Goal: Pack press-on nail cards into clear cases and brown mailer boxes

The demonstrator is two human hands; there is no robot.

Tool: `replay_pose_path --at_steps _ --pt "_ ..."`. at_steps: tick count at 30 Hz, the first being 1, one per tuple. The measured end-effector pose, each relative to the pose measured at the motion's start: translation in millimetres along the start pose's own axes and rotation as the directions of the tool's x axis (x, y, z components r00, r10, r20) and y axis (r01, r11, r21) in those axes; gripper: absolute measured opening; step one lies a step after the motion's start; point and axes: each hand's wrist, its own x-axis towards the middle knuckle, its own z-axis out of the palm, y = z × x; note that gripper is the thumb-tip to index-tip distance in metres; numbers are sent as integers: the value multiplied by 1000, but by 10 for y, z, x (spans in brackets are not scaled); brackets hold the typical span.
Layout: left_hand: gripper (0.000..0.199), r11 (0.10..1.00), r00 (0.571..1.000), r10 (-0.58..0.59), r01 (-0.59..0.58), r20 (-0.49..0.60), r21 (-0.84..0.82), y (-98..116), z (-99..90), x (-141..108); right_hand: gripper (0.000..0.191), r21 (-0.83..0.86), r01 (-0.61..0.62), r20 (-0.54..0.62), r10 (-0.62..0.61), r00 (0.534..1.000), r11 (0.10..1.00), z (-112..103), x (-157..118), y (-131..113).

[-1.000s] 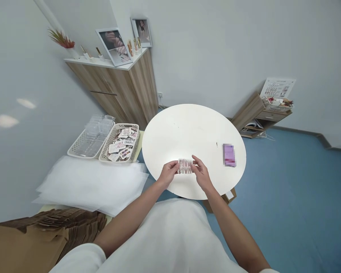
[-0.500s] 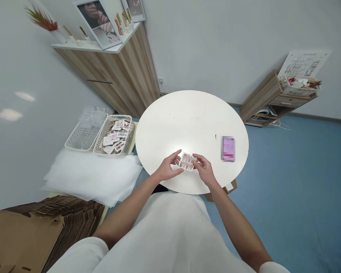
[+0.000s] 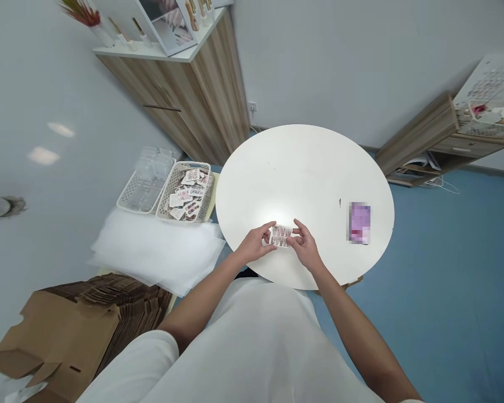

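A small pack of press-on nails [image 3: 281,235], pale with two rows of nails, is held over the near part of the round white table [image 3: 306,168]. My left hand [image 3: 255,244] grips its left edge between thumb and fingers. On the opposite side, my right hand [image 3: 306,246] has its thumb on the pack's right edge, with the index finger raised away from it. A purple item [image 3: 360,223], blurred by pixels, lies on the table to the right of my hands.
Left of the table stand a white basket of nail packs [image 3: 162,204] and a basket of clear plastic boxes [image 3: 126,198]. White sheets [image 3: 155,246] and stacked flattened cardboard boxes [image 3: 75,330] lie nearer. A wooden cabinet [image 3: 172,84] and a shelf unit [image 3: 428,134] stand behind.
My left thumb and fingers have closed onto the pack's left edge. The pack has turned straighter, and my right index finger has lifted off. The whole view has shifted slightly.
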Motion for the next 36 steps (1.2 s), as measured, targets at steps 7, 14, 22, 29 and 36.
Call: replay_pose_path --at_steps 7,14,22,29,36 --pt "72 995 991 -99 99 -87 -4 -374 -339 -142 73 -318 103 137 -62 989 942 529 235 38" --pt "57 967 948 -254 246 -190 -60 -797 -558 -272 71 -430 97 141 -39 989 897 1078 561 210" --pt "64 922 909 -379 388 -172 16 -1375 -663 -289 70 -619 59 149 44 988 783 1560 843 463" --pt "68 928 920 -365 373 -143 28 -1564 -672 -237 70 -847 6 71 103 992 531 1713 987 525" --pt "67 910 901 -411 415 -142 2 -1566 -653 -200 70 -848 -15 26 70 997 529 1775 1042 572"
